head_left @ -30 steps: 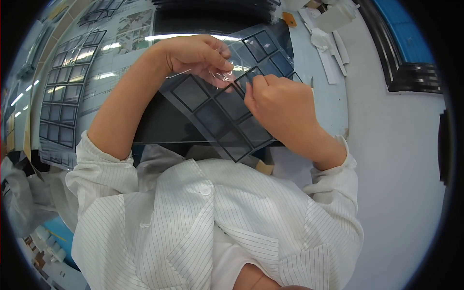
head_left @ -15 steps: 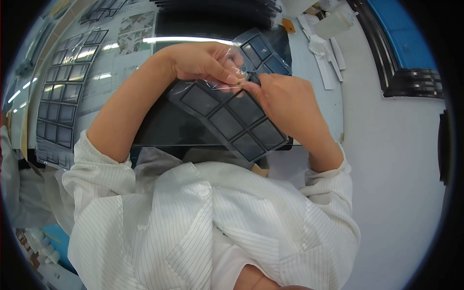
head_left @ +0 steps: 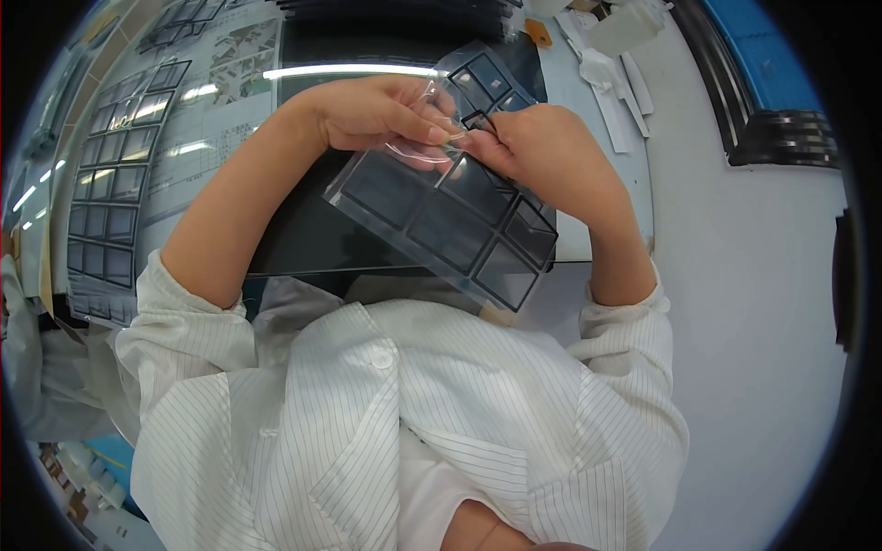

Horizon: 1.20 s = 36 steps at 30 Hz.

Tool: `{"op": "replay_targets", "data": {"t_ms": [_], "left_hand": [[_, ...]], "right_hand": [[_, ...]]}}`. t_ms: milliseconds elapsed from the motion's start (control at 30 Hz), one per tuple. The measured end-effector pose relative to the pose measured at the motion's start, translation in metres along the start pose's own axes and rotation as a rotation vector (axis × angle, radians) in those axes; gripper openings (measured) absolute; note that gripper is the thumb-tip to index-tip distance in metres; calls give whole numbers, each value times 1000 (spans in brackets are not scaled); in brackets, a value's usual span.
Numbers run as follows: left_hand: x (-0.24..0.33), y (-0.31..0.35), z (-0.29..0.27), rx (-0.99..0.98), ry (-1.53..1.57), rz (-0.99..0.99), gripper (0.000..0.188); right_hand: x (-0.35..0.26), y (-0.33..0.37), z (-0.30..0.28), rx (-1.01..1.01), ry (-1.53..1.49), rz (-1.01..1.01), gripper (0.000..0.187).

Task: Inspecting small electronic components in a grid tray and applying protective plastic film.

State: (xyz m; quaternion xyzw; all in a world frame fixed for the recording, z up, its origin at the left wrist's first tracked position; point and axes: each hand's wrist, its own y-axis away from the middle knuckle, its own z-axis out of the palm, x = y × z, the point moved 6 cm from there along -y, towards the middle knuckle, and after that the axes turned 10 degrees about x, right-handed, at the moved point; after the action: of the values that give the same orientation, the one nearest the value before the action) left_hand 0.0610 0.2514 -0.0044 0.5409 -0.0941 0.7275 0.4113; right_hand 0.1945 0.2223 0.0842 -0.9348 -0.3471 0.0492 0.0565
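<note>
A clear plastic sheet with a grid of black-edged rectangular panes (head_left: 450, 232) is held aslant between both hands, over the near edge of a black work surface (head_left: 308, 225). My left hand (head_left: 386, 112) pinches loose clear film at the middle of the sheet, thumb against fingers. Close beside it, my right hand (head_left: 551, 151) is closed on the sheet, its thumb near the left thumb. The upper panes show beyond the hands, the lower ones hang toward me. Glare and the hands hide exactly what lies between the fingertips.
Another sheet of black-edged panes (head_left: 115, 184) lies at the left, near printed papers (head_left: 230, 119) under clear film. Black strips (head_left: 395, 18) are stacked at the back. White paper pieces (head_left: 611, 92) and an orange piece (head_left: 537, 34) lie back right, near a blue panel (head_left: 767, 60) framed in black.
My right hand has turned and shifted slightly up. The lower panes have tilted and the sheet's lower right corner has swung a little. My left hand keeps its pinch.
</note>
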Motion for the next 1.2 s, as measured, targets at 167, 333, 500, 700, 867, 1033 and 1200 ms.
{"op": "replay_targets", "data": {"t_ms": [167, 333, 500, 700, 867, 1033, 1200], "left_hand": [[-4, -6, 0, -105, 3, -29, 32], [-2, -5, 3, -152, -43, -25, 37], [4, 0, 1, -101, -46, 18, 46], [5, 1, -6, -73, -48, 28, 48], [5, 1, -3, -122, -46, 19, 49], [4, 5, 2, -136, -72, -37, 48], [5, 8, 1, -191, -32, -77, 45]], "right_hand": [[19, 5, -2, -75, -309, 243, 36], [28, 14, -5, 55, -764, 359, 36], [23, 7, -3, 133, -432, 246, 33], [0, 8, -10, 244, -100, 73, 32], [-1, 6, -13, 221, -148, 61, 33], [16, 20, -20, 211, -648, 366, 30], [35, 37, -29, 335, -877, 443, 24]]}}
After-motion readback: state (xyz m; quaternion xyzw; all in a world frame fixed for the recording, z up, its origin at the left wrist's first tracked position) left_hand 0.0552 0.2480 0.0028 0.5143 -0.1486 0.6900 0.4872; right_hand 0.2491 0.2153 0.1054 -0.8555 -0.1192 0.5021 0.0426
